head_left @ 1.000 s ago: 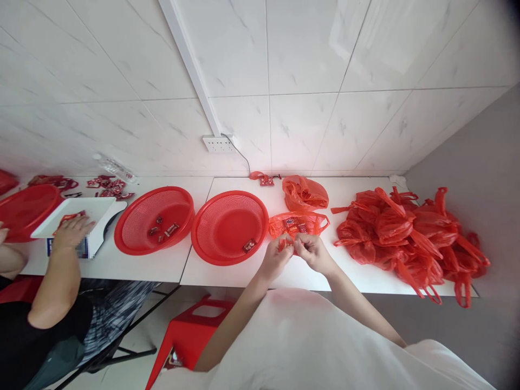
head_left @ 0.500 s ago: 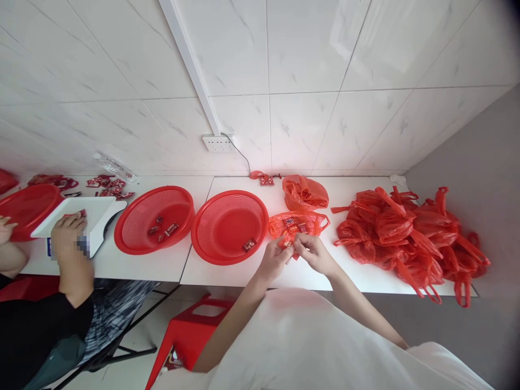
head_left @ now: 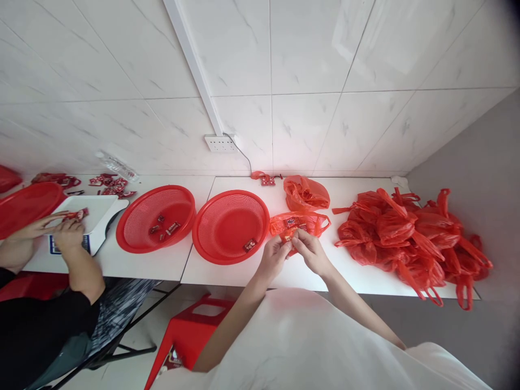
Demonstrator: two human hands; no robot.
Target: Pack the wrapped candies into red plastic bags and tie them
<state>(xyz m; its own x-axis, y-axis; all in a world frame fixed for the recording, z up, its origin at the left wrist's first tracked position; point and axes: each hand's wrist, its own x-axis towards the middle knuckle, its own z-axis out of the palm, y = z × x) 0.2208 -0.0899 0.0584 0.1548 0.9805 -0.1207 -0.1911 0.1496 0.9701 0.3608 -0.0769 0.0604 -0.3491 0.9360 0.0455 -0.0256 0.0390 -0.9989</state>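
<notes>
My left hand and my right hand are close together at the table's front edge, fingertips pinched. Between them is a small orange-red wrapped candy packet, partly covered by my fingers. Just behind it lies an open red plastic bag with several wrapped candies in it. To the left stands a red mesh basket holding one dark red wrapped candy. Another red plastic bag sits crumpled behind the open one.
Tied red bags are heaped on the right. Leftward are a second red basket, a white scale, loose packets and a clear bottle. A co-worker's hands are over the scale. A red stool stands below.
My fingers have shifted slightly on the packet, showing more of its orange-red face. The co-worker's hands have come together over the scale, with a red packet between them.
</notes>
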